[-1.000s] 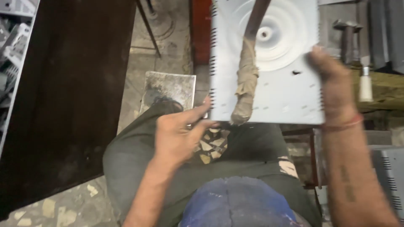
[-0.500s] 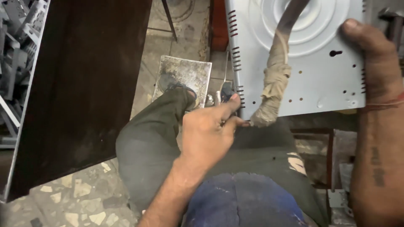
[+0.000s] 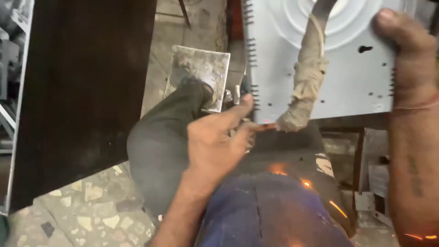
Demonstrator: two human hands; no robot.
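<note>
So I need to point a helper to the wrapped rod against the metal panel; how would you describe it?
Find the pale grey sheet-metal panel with slots and holes, held at the top by the right hand. Down its middle runs a rod bound in dirty beige cloth, its lower end at the panel's bottom edge by the left hand.
</note>
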